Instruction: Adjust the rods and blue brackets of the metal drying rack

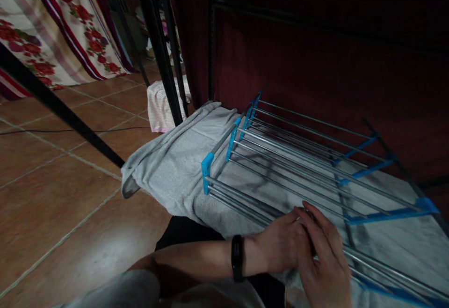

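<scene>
A grey towel (175,163) lies under and around a folded drying rack (298,158) of silver rods with blue plastic joints. My left hand (280,245), with a black band on its wrist, rests on the rack's near rods, its fingers curled against the towel beneath. Partly over it lies my right hand (322,261), fingers stretched out and pressed flat on the rods and towel. Neither hand lifts anything.
Brown tiled floor (52,195) spreads to the left with a black cable across it. Black metal legs (161,50) stand behind the towel, beside a pink-white cloth (157,106). A floral sheet (52,32) hangs at top left. A dark red wall backs the rack.
</scene>
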A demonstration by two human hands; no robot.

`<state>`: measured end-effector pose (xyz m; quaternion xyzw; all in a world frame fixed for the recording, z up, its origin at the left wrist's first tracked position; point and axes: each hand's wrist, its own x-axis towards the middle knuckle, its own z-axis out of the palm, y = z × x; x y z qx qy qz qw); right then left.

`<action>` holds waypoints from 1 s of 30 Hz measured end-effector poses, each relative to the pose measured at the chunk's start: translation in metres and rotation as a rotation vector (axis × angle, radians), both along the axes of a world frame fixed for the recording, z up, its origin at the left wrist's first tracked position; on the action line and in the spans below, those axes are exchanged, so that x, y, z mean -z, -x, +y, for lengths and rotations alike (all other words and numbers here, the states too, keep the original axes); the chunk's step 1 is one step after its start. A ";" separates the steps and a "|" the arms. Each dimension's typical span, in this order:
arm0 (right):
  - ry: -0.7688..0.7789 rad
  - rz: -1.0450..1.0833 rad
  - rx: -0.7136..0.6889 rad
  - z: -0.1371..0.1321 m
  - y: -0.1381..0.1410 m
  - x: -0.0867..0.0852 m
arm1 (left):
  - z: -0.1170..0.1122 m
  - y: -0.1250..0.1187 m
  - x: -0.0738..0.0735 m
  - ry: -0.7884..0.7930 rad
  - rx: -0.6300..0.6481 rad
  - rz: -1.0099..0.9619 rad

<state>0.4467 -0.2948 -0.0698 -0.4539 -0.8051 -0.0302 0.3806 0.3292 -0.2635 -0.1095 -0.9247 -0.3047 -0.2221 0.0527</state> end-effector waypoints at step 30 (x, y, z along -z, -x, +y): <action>-0.158 -0.451 -0.039 0.029 0.000 0.010 | 0.033 0.198 0.012 0.585 -0.427 -1.551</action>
